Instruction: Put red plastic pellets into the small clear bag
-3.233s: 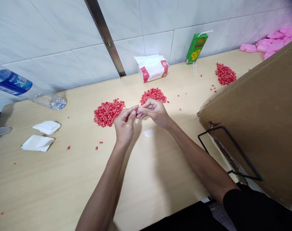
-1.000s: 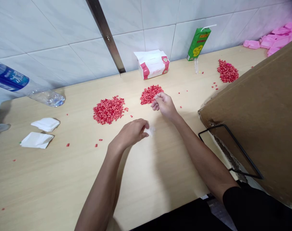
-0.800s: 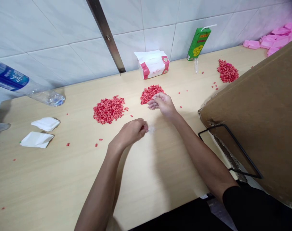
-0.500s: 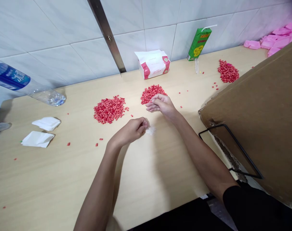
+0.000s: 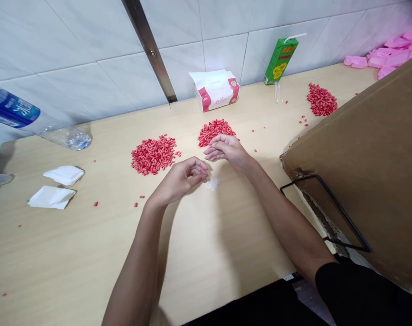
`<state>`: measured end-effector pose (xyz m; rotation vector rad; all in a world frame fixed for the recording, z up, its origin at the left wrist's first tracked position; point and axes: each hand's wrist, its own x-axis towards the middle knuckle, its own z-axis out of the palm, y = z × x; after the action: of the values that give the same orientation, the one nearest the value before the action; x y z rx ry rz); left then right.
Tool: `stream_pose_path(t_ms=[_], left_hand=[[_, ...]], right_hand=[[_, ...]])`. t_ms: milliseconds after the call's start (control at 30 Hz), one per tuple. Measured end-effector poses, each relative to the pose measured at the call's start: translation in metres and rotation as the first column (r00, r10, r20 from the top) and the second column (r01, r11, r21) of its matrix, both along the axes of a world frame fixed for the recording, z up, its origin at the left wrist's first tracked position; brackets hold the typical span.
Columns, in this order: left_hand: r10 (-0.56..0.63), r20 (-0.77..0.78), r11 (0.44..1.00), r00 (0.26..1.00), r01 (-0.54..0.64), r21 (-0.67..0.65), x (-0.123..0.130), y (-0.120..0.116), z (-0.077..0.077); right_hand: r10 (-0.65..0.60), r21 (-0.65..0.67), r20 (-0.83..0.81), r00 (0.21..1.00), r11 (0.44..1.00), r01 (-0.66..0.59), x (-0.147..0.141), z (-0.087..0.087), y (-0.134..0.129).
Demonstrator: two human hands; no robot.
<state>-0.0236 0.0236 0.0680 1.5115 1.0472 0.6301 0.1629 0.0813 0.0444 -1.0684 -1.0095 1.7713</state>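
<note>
My left hand (image 5: 185,178) hovers over the middle of the table, its fingers loosely curled and the thumb apart from them, with nothing visible inside. Facing it is my right hand (image 5: 226,151), thumb and index finger pressed together and the other fingers stretched out. Whatever that pinch holds, if anything, is too small to make out. Just behind my right hand lies a pile of small red plastic pieces (image 5: 214,130), its near edge partly covered. A larger pile of red pieces (image 5: 153,156) is left of it, beyond my left hand. A small clear, whitish heap (image 5: 212,184) sits below my fingertips.
A tissue pack (image 5: 219,95) and a green drink carton (image 5: 280,63) stand by the tiled wall. A third red pile (image 5: 322,100) lies right, near a big cardboard box (image 5: 362,158) and pink pieces (image 5: 392,54). Left are folded tissues (image 5: 53,197) and a plastic bottle (image 5: 65,136).
My left hand has loosened from a closed pinch, its fingers lifting and parting from the thumb. My right hand has stayed nearly in place, shifting slightly left.
</note>
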Motion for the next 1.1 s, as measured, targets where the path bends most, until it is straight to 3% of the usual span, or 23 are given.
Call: stream_pose_path(t_ms=[300, 400, 500, 700, 1100], left_hand=[[0.262, 0.023, 0.96, 0.965, -0.263, 0.099, 0.004, 0.003, -0.001], [0.445, 0.136, 0.863, 0.885, -0.465, 0.196, 0.005, 0.006, -0.008], [0.568, 0.268, 0.766, 0.778, -0.619, 0.175, 0.007, 0.011, -0.016], [0.584, 0.336, 0.759, 0.74, -0.644, 0.099, 0.011, 0.011, -0.016], [0.59, 0.381, 0.754, 0.712, -0.654, 0.055, 0.014, 0.01, -0.017]], right_hand=[[0.159, 0.069, -0.109, 0.981, 0.986, -0.152, 0.006, -0.004, -0.004], [0.227, 0.097, -0.2, 0.953, 0.973, -0.212, 0.003, -0.007, -0.006], [0.312, 0.108, -0.284, 0.907, 0.95, -0.293, -0.004, -0.009, -0.009], [0.387, 0.158, -0.372, 0.843, 0.922, -0.354, -0.017, -0.016, -0.014], [0.358, 0.141, -0.482, 0.8, 0.932, -0.333, -0.027, -0.018, -0.017]])
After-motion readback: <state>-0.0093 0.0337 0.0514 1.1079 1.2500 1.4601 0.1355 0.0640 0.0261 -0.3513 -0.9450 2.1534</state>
